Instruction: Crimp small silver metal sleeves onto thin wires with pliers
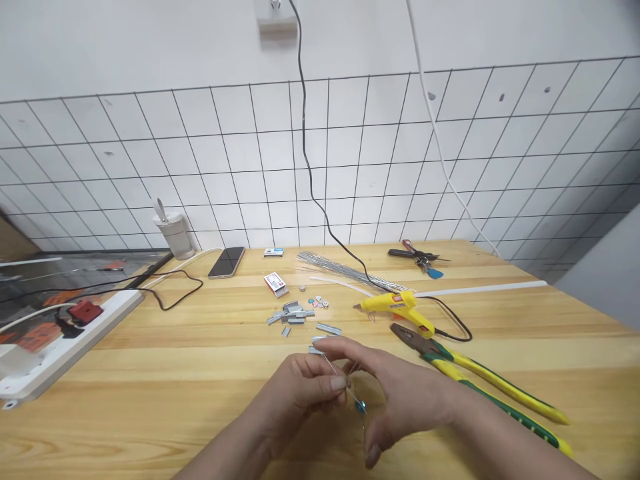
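Note:
Between the thumb and fingertips of my left hand (313, 383), a thin bent metal wire (356, 398) is pinched. A small shiny blue-green piece (360, 405) sits at the wire's lower part; whether it is attached, I cannot tell. My right hand (405, 383) curves around the wire with thumb and fingers spread wide apart. Its fingers reach over the left fingertips, and any touch there is unclear. Just beyond the hands lie strips of staples (329, 329). More strips form a small pile (295, 315), near several small colourful charms (320, 303).
A yellow glue gun (395, 303) and large green-yellow pliers (470, 373) lie right. Behind are a bundle of metal wires (345, 268), a small staple box (276, 284), a phone (227, 262) and keys (425, 263). A power strip (113, 320) with cables runs along the left.

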Available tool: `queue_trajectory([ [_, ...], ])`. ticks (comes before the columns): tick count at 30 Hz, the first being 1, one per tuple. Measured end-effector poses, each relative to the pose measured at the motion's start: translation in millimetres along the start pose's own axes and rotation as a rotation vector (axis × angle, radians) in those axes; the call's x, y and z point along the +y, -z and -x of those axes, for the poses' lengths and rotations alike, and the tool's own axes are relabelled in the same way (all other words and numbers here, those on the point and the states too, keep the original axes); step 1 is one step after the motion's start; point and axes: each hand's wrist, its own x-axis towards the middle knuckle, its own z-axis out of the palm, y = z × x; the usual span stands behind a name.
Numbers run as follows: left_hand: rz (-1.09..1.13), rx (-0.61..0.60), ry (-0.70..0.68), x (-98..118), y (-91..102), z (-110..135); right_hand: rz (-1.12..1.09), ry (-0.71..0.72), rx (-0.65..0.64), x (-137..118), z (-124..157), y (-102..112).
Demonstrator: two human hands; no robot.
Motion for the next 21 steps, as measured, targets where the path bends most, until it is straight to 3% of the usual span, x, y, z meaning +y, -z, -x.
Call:
queue_trajectory([
  [6, 0.033, -0.052, -0.026, -1, -2.7, 1, -0.009, 0.033, -0.052, -7, -3, 1],
  [21, 0.052, -0.044, 0.039, -1, -0.6, 1, -0.03, 0.03, 0.004, 3, -4, -2],
])
